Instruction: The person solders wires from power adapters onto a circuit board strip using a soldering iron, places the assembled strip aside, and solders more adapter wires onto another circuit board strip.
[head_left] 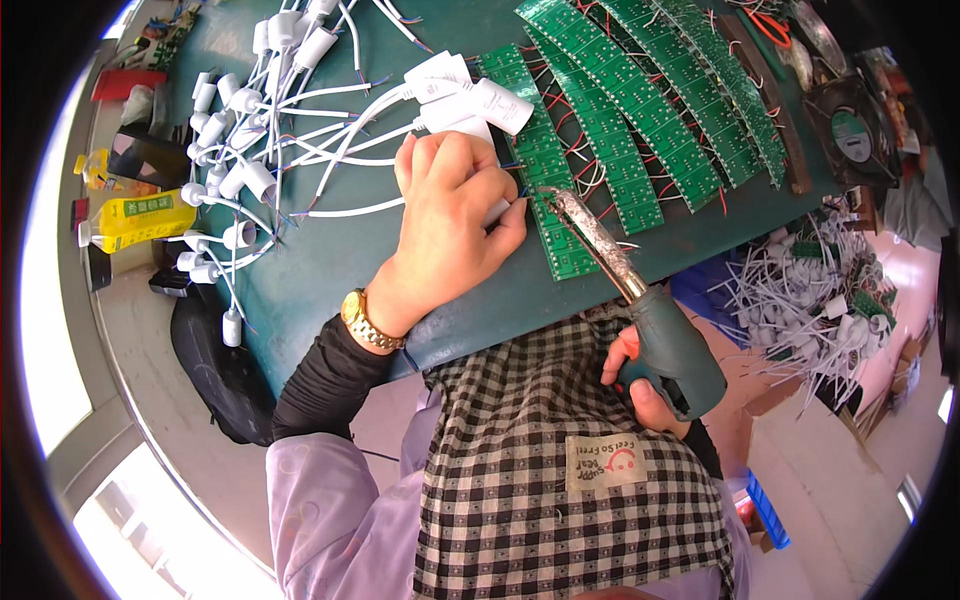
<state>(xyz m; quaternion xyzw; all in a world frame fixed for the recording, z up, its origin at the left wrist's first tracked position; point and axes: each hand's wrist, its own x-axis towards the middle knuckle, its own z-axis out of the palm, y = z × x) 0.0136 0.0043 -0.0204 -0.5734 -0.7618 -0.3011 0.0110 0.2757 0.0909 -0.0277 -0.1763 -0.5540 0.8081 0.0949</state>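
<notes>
My left hand is closed in a pinch on a white cable, its end close to the nearest green circuit board strip. Most of what lies under the fingers is hidden. White cylindrical connectors with cables lie just beyond the knuckles. My right hand grips a dark green soldering gun from below. Its worn metal barrel points up and left, and the tip is at the strip's surface beside my left fingertips. I cannot tell whether the tip touches a joint.
More circuit board strips with red and white wires fan out to the right. White cabled connectors pile up at the left. Yellow bottle and fan flank the green tabletop. Wired parts heap at the lower right.
</notes>
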